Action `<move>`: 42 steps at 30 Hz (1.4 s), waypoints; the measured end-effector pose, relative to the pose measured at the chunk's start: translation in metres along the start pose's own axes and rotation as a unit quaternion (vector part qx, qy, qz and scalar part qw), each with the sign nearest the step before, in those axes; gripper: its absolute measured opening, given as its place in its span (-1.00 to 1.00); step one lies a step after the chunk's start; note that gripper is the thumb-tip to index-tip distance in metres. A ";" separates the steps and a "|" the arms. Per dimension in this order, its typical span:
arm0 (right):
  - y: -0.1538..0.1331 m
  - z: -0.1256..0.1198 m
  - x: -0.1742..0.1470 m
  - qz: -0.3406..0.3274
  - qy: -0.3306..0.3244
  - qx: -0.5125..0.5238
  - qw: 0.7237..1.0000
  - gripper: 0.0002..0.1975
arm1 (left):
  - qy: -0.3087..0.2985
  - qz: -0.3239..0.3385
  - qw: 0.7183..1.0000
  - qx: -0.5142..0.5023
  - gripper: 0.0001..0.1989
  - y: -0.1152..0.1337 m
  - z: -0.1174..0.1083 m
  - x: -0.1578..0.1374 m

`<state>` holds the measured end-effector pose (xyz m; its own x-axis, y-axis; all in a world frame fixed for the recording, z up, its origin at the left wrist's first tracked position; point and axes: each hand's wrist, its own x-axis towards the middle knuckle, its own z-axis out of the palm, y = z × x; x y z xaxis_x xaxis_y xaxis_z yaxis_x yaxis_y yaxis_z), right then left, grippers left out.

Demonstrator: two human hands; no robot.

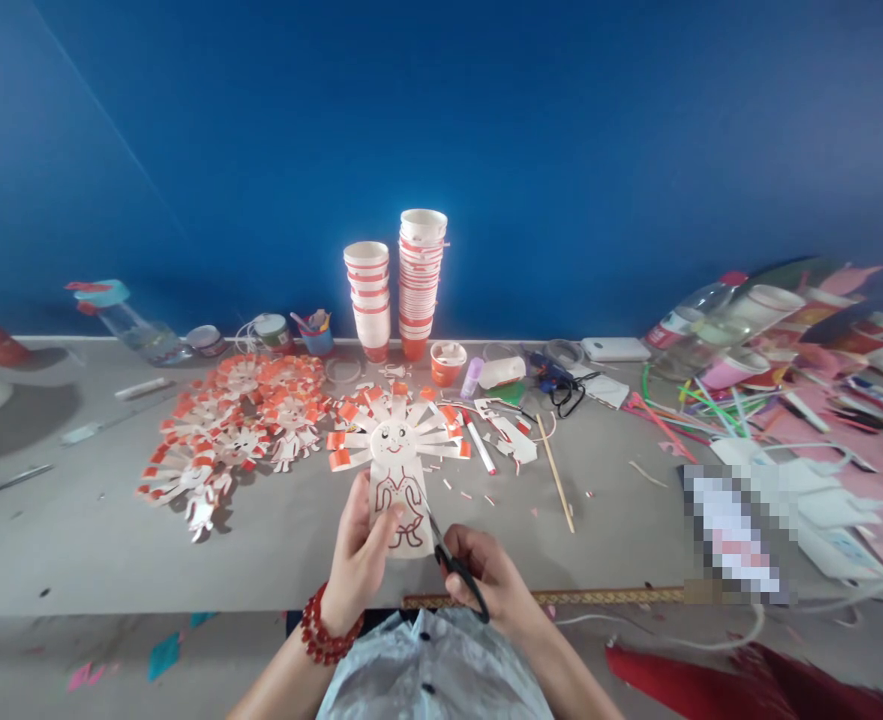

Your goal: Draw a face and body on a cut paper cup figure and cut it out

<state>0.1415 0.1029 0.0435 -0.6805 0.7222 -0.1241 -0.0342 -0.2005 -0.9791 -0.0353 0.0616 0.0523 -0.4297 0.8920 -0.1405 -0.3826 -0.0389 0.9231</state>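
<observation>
A cut paper cup figure with a drawn smiling face, a body outline and strips fanned out around its head is before me. My left hand pinches its lower part, thumb on the drawn body. Black-handled scissors are in my right hand, their blades at the right edge of the paper body. Left of the figure lies a pile of finished-looking orange and white cup figures. White paper scraps and small clippings lie to the right.
Two tall stacks of paper cups stand at the back. A red marker, a wooden stick and a glue stick lie right of centre. Bottles, pipe cleaners and a pixelated patch fill the right side.
</observation>
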 end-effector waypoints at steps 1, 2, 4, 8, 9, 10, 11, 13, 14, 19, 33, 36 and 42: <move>0.001 0.000 0.000 -0.001 0.001 -0.002 1.000 -0.39 | 0.003 -0.001 1.000 0.000 -0.39 0.000 0.000 0.000; 0.001 0.000 0.000 -0.002 0.002 -0.003 1.000 -0.38 | 0.003 -0.002 1.000 0.000 -0.38 0.001 0.001 0.000; 0.001 0.000 0.001 -0.004 0.003 -0.009 1.000 -0.37 | 0.004 0.001 1.000 0.000 -0.39 0.001 0.002 0.000; 0.002 0.000 0.001 -0.005 0.014 -0.032 0.999 -0.35 | 0.002 0.011 1.000 0.007 -0.47 0.004 0.003 -0.001; 0.003 0.000 0.001 -0.006 0.017 -0.038 0.999 -0.35 | -0.003 0.013 1.000 0.011 -0.49 0.005 0.003 -0.001; 0.003 0.000 0.002 -0.008 0.017 -0.044 0.999 -0.35 | -0.011 0.016 1.000 0.015 -0.52 0.006 0.003 -0.001; 0.004 -0.001 0.002 -0.013 0.017 -0.049 0.999 -0.35 | -0.017 0.022 0.999 0.019 -0.54 0.006 0.003 -0.001; 0.005 -0.001 0.002 -0.027 0.021 -0.060 0.998 -0.35 | -0.023 0.029 0.999 0.018 -0.56 0.006 0.004 -0.001; 0.005 0.000 0.002 -0.035 0.025 -0.066 0.997 -0.35 | -0.017 0.030 0.999 0.012 -0.55 0.006 0.004 -0.001; 0.004 0.001 0.002 -0.056 0.041 -0.099 0.993 -0.38 | 0.000 0.013 1.000 0.000 -0.49 0.003 0.005 -0.002; 0.010 -0.001 0.004 -0.086 0.041 -0.120 0.988 -0.41 | -0.033 0.046 0.997 0.044 -0.57 0.010 0.008 -0.003; 0.012 0.000 0.004 -0.083 0.038 -0.106 0.990 -0.42 | -0.046 0.054 0.997 0.029 -0.61 0.009 0.009 -0.004; 0.013 0.001 0.003 -0.089 0.044 -0.118 0.988 -0.44 | -0.046 0.075 0.995 0.046 -0.66 0.014 0.011 -0.006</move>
<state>0.1383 0.1021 0.0308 -0.6118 0.7894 0.0500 0.0316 0.0875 -0.9957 -0.0289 0.0606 0.0698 -0.3970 0.9173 0.0303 -0.2421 -0.1365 0.9606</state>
